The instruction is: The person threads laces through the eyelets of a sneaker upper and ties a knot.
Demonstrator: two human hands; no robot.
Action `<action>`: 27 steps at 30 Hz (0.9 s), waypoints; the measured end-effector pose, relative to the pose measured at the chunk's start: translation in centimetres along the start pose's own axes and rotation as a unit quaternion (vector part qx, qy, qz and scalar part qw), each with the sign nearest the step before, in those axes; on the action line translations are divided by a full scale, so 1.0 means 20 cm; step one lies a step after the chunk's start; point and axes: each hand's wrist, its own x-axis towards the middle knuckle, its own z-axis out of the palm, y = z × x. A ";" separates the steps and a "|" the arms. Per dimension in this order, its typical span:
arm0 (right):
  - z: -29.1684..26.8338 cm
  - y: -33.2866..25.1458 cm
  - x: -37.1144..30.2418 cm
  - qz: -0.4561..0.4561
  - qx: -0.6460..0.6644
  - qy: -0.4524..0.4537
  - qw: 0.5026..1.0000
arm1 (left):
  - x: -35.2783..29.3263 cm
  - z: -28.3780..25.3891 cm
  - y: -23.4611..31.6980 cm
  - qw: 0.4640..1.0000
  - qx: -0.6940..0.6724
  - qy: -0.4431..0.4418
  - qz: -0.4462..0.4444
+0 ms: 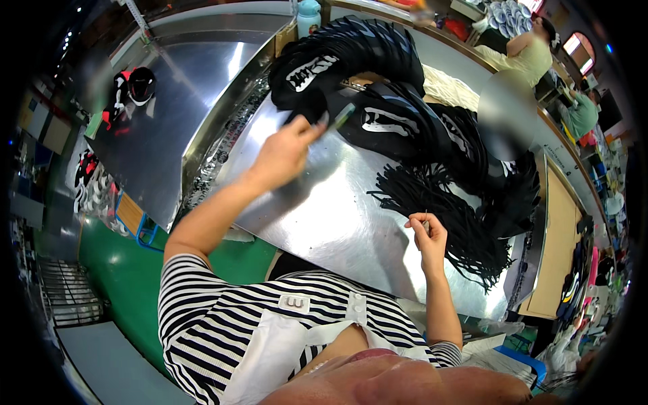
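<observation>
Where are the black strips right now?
In the head view, the black strips lie right of centre on the metal table, on the near side of the black stack.

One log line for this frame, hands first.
left hand: holds slim blurred tool | right hand: pinched, contents unclear, near black strips | black pieces: overlapping on metal table

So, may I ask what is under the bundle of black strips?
Beside the black strips, the shiny metal tabletop shows and appears to continue under them; whatever lies beneath their middle is covered.
</observation>
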 end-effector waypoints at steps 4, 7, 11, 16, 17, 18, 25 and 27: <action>0.00 0.16 -0.07 0.001 -0.046 0.024 0.999 | 0.30 0.28 -0.52 0.967 0.244 0.061 0.049; 0.07 0.14 -0.10 0.007 -0.089 0.019 0.996 | 0.49 0.51 -0.86 0.940 0.327 0.067 0.066; 0.09 0.11 -0.06 -0.138 -0.281 0.045 0.949 | 0.65 0.72 -1.06 0.913 0.407 0.000 -0.006; -0.05 0.08 0.19 -0.263 -0.303 0.166 0.901 | 0.54 0.76 -0.97 0.964 0.251 -0.019 -0.088; -0.09 0.06 0.25 -0.224 -0.320 0.188 0.901 | 0.50 0.71 -0.87 0.974 0.219 0.003 -0.059; -0.12 0.02 0.30 -0.188 -0.336 0.205 0.900 | 0.46 0.70 -0.81 0.985 0.167 0.015 -0.032; -0.14 -0.10 0.30 -0.200 -0.433 0.174 0.861 | 0.42 0.83 -0.52 0.986 -0.106 0.062 -0.112; -0.14 -0.07 0.22 -0.203 -0.425 0.134 0.872 | 0.45 0.84 -0.52 0.987 -0.093 -0.001 -0.133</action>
